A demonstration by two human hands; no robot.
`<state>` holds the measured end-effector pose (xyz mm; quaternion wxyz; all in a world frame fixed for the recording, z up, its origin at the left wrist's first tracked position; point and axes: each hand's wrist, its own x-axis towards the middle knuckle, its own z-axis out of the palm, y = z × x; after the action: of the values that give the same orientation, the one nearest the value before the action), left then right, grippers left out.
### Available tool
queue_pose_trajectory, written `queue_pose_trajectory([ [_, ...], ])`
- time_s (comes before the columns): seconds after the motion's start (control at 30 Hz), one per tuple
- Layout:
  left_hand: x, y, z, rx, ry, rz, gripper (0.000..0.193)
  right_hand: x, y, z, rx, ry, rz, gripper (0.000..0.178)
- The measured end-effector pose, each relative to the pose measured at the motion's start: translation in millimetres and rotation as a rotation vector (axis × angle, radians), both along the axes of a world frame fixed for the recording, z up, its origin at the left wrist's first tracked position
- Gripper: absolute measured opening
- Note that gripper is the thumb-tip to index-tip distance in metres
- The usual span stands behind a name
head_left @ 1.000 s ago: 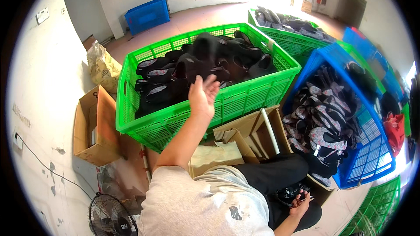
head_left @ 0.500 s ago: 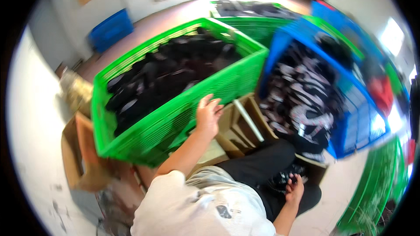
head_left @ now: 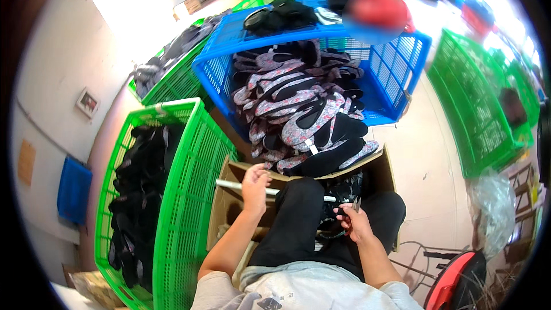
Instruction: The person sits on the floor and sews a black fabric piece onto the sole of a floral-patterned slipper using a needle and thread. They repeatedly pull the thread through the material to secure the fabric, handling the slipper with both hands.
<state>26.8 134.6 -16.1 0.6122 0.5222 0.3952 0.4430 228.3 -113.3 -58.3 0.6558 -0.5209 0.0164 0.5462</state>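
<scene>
Beside the cardboard box (head_left: pixel 220 204) in front of me, my left hand (head_left: pixel 255 188) is raised with its fingers loosely bent and apart, and nothing shows in it. It is near a white rod (head_left: pixel 228 184) that lies across the box and passes behind my knee. Over my lap, my right hand (head_left: pixel 356 223) is closed around small snips (head_left: pixel 357 203) whose metal points stick up. Black glossy material (head_left: pixel 344 190) lies between my knees. Just beyond the box, floral-and-black slippers (head_left: pixel 307 126) spill in a heap from a blue crate (head_left: pixel 396 83) lying on its side.
A green crate (head_left: pixel 189 195) of black footwear stands at my left. Farther back is another green crate (head_left: pixel 181 80) with grey pieces. Dark items and a red one (head_left: pixel 379 8) lie on the blue crate. Green crates (head_left: pixel 476 109), a plastic bag (head_left: pixel 493 206) and a red-black object (head_left: pixel 457 281) are at right.
The view has swung to the right, bringing the blue crate and slippers to the centre. My left hand has left the green crate's side for the box; the snips in my right hand now show plainly.
</scene>
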Motion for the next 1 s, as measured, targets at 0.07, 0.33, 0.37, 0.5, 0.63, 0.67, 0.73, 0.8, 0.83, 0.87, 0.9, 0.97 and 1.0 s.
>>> queue_pose_trajectory([
  [0.07,24,31,-36,0.003,0.146,-0.114,0.029,-1,4,2,0.008,0.002,-0.014,0.014],
  [0.33,110,158,-124,0.269,0.692,-0.022,0.068,2,4,-3,0.013,0.008,0.006,0.015],
  [0.37,115,173,-129,0.116,0.658,0.023,0.072,2,8,-4,0.015,0.008,0.022,0.015],
  [0.5,153,165,-110,-0.436,0.364,-0.036,0.047,5,8,-1,-0.027,0.003,-0.001,0.016],
  [0.63,140,173,-110,-0.473,0.29,-0.184,0.051,2,13,-2,-0.016,0.002,0.041,0.015],
  [0.67,138,170,-104,-0.54,0.223,-0.205,0.047,1,14,-2,-0.027,-0.008,0.048,0.015],
  [0.73,132,161,-95,-0.647,0.064,-0.182,0.04,1,14,-6,-0.025,-0.01,0.049,0.015],
  [0.8,120,145,-73,-0.673,-0.089,-0.267,0.039,2,13,-6,-0.028,-0.019,0.043,0.015],
  [0.83,110,137,-65,-0.686,-0.165,-0.31,0.039,3,13,-5,-0.034,-0.026,0.039,0.016],
  [0.87,95,129,-60,-0.717,-0.201,-0.312,0.038,3,13,-3,-0.039,-0.03,0.042,0.016],
  [0.9,80,117,-52,-0.726,-0.205,-0.345,0.039,2,11,-4,-0.018,-0.04,0.024,0.016],
  [0.97,46,89,-30,-0.744,-0.211,-0.409,0.043,4,9,-4,0.002,-0.038,0.009,0.017],
  [1.0,26,73,-21,-0.742,-0.235,-0.475,0.05,4,8,-4,0.027,-0.042,0.006,0.018],
])
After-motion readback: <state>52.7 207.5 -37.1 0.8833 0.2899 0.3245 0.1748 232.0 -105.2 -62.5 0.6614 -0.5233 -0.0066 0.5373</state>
